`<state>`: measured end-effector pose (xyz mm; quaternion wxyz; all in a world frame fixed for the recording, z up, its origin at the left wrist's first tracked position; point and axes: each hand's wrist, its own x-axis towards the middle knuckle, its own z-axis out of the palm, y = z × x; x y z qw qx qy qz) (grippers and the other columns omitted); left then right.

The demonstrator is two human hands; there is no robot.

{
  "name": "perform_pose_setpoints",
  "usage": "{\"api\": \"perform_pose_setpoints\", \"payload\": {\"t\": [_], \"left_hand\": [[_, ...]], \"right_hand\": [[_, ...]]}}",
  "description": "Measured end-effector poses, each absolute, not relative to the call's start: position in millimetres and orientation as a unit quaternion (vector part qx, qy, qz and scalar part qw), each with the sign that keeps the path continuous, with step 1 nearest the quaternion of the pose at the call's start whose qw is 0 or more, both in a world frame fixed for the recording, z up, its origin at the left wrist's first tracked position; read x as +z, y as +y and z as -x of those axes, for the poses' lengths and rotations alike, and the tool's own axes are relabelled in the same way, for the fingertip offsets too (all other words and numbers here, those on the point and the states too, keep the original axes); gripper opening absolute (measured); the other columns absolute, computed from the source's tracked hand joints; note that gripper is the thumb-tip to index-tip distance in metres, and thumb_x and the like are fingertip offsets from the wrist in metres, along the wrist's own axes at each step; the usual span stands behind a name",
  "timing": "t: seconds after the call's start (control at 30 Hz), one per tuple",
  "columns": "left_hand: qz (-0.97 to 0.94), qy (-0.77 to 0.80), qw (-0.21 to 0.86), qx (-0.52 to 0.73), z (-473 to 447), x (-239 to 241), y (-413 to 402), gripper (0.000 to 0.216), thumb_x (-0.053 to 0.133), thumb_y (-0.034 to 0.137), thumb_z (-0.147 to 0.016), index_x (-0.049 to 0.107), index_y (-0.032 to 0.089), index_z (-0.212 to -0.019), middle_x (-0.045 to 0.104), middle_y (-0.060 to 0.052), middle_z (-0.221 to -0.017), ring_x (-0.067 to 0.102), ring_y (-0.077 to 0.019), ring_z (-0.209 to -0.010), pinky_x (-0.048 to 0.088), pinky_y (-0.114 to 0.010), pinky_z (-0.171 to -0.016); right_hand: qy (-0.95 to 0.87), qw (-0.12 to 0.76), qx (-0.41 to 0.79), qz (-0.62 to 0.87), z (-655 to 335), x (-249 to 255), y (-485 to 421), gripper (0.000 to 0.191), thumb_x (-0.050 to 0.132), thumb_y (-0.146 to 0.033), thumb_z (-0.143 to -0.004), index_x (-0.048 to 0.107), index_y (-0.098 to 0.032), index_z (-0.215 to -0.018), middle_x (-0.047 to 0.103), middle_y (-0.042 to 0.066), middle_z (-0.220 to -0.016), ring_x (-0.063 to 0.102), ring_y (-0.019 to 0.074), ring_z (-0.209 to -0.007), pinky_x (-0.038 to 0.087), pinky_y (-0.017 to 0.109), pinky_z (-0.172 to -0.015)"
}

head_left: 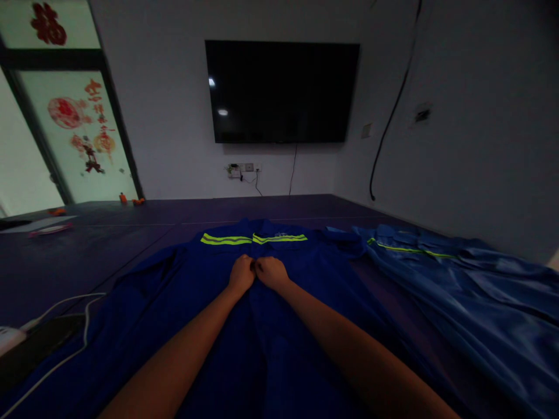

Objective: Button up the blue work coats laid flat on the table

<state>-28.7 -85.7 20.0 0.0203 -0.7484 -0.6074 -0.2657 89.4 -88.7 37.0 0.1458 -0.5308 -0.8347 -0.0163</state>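
Note:
A dark blue work jacket (pixel 218 267) lies spread out front side up, with yellow-green reflective strips across its chest. My left hand (pixel 243 272) and my right hand (pixel 271 272) meet at its front opening, just below the strips. Both hands are closed, the fingers curled in on the jacket's front edges. The fingertips are hidden, so whether a button or other fastener is between them does not show. The front seam runs down from the hands between my forearms.
A second, lighter blue garment (pixel 471 291) with a reflective strip lies at the right. On the left are a white cable (pixel 87 317), a dark flat object (pixel 48 343) and a white plug-like block (pixel 11 338). A television (pixel 283 93) hangs on the far wall.

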Motion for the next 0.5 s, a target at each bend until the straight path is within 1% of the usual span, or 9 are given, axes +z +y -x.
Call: {"api": "perform_pose_setpoints", "payload": {"t": [0.5], "left_hand": [[0.748,-0.608,0.015,-0.267,28.8,19.7,-84.8,0.020,0.045,0.004,-0.073,0.063,0.013,-0.077,0.060,-0.008,-0.082,0.056,-0.0164,-0.081,0.040,-0.025,-0.072]], "right_hand": [[-0.835,0.146,-0.016,0.530,-89.8,38.1,-89.5,0.029,0.035,-0.026,-0.085,0.062,-0.020,-0.095,0.066,0.007,-0.094,0.060,0.0183,-0.085,0.040,0.025,-0.067]]}}
